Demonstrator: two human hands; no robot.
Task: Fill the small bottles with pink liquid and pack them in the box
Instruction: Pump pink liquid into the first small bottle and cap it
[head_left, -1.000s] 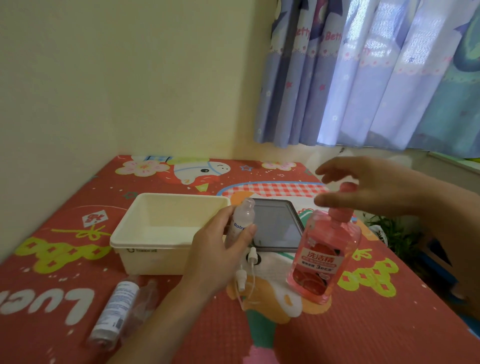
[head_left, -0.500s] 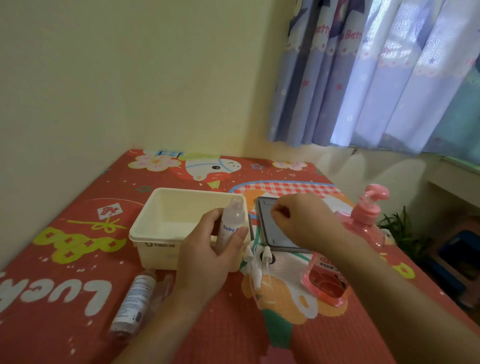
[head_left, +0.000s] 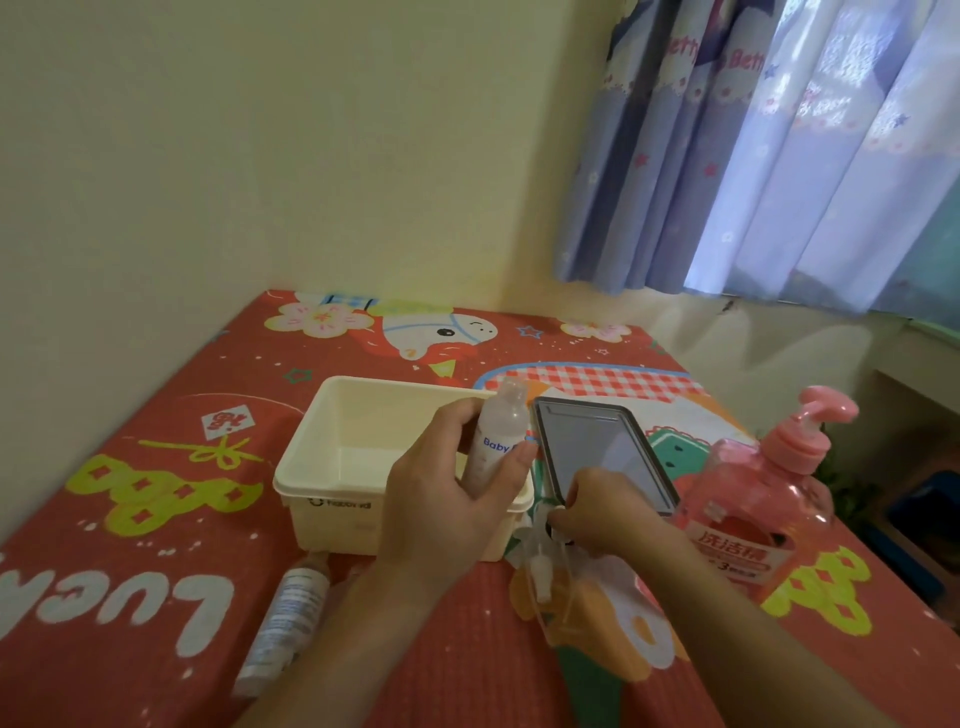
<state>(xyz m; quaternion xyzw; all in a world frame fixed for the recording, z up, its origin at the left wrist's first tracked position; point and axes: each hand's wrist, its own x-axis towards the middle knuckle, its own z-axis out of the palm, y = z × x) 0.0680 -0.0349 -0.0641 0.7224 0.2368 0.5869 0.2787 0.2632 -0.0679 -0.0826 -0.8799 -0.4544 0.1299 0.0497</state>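
The red cartoon-printed table mat (head_left: 156, 571) runs into the corner of the cream wall (head_left: 260, 156) at the back and left, with open room along its left side and near edge. The left hand (head_left: 441, 499) grips a small clear uncapped bottle (head_left: 497, 436) upright, just over the near right corner of the cream rectangular plastic box (head_left: 322, 467). The right hand (head_left: 608, 514) has its fingers curled down at white pump caps (head_left: 540, 566) lying on the mat; I cannot tell whether it holds one. A dark tablet (head_left: 597, 452) lies just behind it, and the big pink pump bottle of liquid (head_left: 753, 509) stands at the right edge. Another small labelled bottle (head_left: 291, 618) lies flat before the box.
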